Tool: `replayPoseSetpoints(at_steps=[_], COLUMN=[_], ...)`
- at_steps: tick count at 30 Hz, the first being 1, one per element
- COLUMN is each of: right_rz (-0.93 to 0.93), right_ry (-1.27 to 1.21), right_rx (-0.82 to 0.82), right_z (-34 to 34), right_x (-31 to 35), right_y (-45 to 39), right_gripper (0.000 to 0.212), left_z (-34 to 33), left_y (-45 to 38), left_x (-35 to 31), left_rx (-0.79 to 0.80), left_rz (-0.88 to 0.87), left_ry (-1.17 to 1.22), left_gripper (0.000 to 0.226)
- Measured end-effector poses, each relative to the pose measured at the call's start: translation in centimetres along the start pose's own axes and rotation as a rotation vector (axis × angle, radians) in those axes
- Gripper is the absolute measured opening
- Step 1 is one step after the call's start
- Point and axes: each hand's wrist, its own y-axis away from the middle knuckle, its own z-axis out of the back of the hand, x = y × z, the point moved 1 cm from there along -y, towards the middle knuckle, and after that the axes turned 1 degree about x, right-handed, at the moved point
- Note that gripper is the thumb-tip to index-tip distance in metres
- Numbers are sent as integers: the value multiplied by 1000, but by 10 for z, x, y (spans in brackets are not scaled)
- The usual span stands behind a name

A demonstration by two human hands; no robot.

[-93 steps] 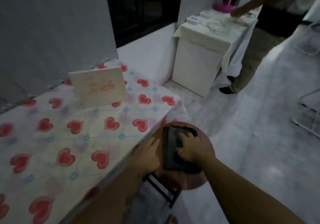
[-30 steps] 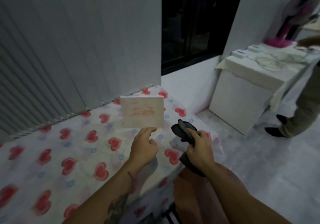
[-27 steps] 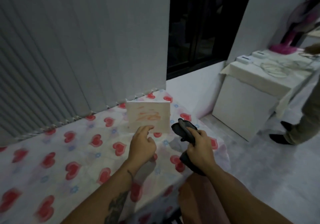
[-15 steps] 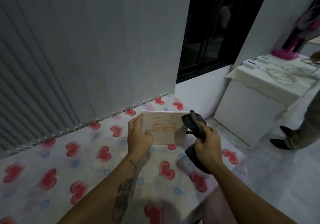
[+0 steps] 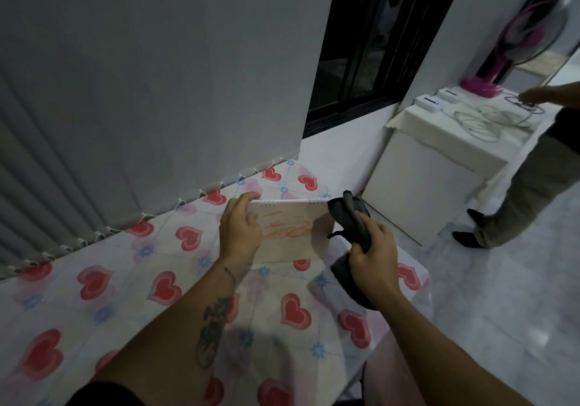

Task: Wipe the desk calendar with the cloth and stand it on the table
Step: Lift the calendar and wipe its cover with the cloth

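A pale spiral-bound desk calendar (image 5: 292,233) with orange marks on its face stands upright on the heart-patterned table (image 5: 163,283), near its far right corner. My left hand (image 5: 240,228) grips the calendar's left edge, fingers curled over the top corner. My right hand (image 5: 373,253) holds a dark bunched cloth (image 5: 350,222). The cloth's upper end touches the calendar's top right corner, and its lower end hangs below my fist.
Grey vertical blinds (image 5: 125,91) hang right behind the table. To the right stands a white cabinet (image 5: 430,179) with cables and a pink fan (image 5: 489,82) on top. Another person (image 5: 521,186) stands beside it on the tiled floor. A dark window (image 5: 376,44) lies beyond.
I took the cloth from the round stool and turned to the table. My left hand reached forward and closed on the calendar's left edge. My right hand brought the cloth up to its right corner.
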Motion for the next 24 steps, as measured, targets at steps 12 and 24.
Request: replayPoseSetpoints(at_steps=[12, 24], right_rz=[138, 280], right_ry=[-13, 236], right_rx=[54, 264], right_z=[15, 41], right_x=[24, 65], right_y=[0, 43], right_gripper=[60, 58], left_z=[22, 36], left_y=[20, 113], left_x=[-43, -86], left_rx=[-43, -33], left_rz=[-340, 297], left_ry=[-94, 690], left_gripper=[33, 39])
